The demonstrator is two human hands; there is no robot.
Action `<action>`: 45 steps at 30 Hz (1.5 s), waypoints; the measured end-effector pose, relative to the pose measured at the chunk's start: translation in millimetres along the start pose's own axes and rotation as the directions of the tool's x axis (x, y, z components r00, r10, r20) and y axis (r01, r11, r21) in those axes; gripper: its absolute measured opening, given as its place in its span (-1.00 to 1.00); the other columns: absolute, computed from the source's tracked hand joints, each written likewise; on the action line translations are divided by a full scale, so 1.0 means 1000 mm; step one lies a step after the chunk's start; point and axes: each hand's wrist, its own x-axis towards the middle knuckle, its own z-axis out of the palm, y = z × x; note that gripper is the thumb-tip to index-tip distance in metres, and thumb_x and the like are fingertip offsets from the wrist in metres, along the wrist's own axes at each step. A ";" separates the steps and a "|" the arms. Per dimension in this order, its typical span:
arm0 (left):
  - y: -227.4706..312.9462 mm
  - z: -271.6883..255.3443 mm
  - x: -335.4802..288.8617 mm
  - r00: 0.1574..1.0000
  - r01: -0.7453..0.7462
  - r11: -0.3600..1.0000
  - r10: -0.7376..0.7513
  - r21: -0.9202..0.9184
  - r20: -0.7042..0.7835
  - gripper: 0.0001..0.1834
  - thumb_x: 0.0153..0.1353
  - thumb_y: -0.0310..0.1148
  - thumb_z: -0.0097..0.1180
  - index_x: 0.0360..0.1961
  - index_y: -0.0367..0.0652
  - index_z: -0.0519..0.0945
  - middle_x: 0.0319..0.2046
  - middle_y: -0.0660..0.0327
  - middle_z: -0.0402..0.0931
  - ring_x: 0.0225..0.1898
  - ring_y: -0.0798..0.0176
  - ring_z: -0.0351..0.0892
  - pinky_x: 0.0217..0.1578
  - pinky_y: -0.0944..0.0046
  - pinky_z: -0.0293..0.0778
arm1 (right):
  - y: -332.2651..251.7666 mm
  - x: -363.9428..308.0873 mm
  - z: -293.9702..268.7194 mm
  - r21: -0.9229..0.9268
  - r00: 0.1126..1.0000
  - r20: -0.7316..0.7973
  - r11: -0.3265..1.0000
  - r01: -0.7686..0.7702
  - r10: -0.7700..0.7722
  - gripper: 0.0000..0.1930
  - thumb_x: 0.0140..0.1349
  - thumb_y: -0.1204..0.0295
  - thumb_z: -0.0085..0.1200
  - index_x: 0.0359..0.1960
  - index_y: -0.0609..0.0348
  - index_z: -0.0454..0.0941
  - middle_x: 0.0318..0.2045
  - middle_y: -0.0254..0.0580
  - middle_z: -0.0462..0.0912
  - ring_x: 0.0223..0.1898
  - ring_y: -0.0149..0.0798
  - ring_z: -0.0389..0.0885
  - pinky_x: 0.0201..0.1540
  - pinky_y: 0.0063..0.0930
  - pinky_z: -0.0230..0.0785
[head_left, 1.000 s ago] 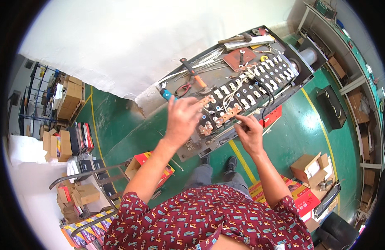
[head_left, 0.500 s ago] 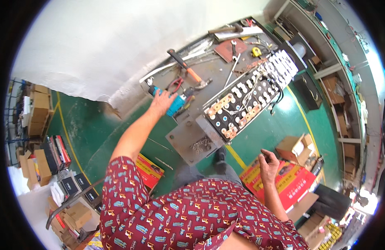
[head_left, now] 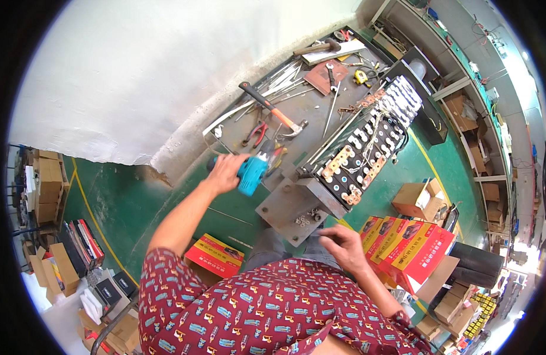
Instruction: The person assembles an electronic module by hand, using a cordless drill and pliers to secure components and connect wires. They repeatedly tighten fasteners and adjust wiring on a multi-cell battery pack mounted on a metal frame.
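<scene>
My left hand (head_left: 225, 172) is wrapped round the grip of a teal and black cordless drill (head_left: 252, 176), held at the near left corner of the workbench (head_left: 296, 100). To the right and nearer me, a grey steel plate (head_left: 285, 205) juts out with several small nuts (head_left: 309, 219) on it. My right hand (head_left: 344, 244) is beside the plate's right edge, its fingers curled together; whether anything is in them is hidden. Right of the bench's middle stands a long battery pack (head_left: 359, 151) with white caps, copper-coloured bars and loose wires.
On the bench lie an orange-handled hammer (head_left: 273, 110), red pliers (head_left: 259, 134), a spanner (head_left: 331, 77), a yellow tape measure (head_left: 360, 77) and metal rods. Red and yellow boxes (head_left: 418, 251) stand right of me, another box (head_left: 215, 255) at left. Shelving (head_left: 468, 118) lines the right wall.
My left hand has lifted the drill off the bench and drawn it nearer me. The right hand has moved left, toward the steel plate. The view has shifted slightly.
</scene>
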 end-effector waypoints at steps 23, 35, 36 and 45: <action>0.179 0.150 -0.409 0.439 0.644 0.392 -0.893 -0.657 -0.103 -0.65 0.15 -0.54 0.32 -0.03 -0.27 0.54 -0.33 0.23 0.54 -0.34 0.34 0.53 -0.26 0.25 0.51 | 0.073 0.417 0.212 0.006 0.715 -0.497 0.826 -0.563 0.491 -0.62 0.16 0.22 0.26 -0.06 0.22 0.68 0.12 0.20 0.54 0.13 0.16 0.61 0.17 -0.04 0.49; 0.087 0.152 -0.310 0.422 0.676 0.246 -0.902 -0.694 0.092 -0.57 0.02 -0.49 0.43 -0.05 -0.23 0.59 -0.32 0.13 0.62 -0.31 0.17 0.63 -0.22 0.08 0.57 | -0.103 0.151 0.156 0.903 0.920 0.336 0.347 -0.253 -0.201 -0.81 0.19 0.39 0.19 -0.22 0.21 0.57 -0.43 -0.25 0.63 -0.47 -0.41 0.55 -0.41 -0.48 0.45; 0.084 0.141 -0.291 0.462 0.688 0.293 -0.883 -0.664 0.089 -0.57 0.02 -0.48 0.43 -0.05 -0.23 0.59 -0.32 0.12 0.62 -0.30 0.16 0.63 -0.22 0.08 0.57 | -0.116 0.129 0.129 0.909 0.869 0.372 0.316 -0.271 -0.327 -0.78 0.19 0.41 0.17 -0.16 0.22 0.56 -0.40 -0.22 0.65 -0.46 -0.41 0.56 -0.40 -0.50 0.46; 0.155 0.147 -0.080 0.710 0.649 0.542 -0.684 -0.534 0.168 -0.54 0.01 -0.45 0.44 -0.03 -0.21 0.59 -0.28 0.09 0.63 -0.26 0.12 0.64 -0.20 0.07 0.57 | -0.102 0.053 -0.109 0.869 0.826 0.389 0.459 -0.183 -0.408 -0.64 0.29 0.32 0.21 -0.02 0.26 0.42 -0.21 -0.08 0.69 -0.33 -0.36 0.70 -0.60 -0.61 0.37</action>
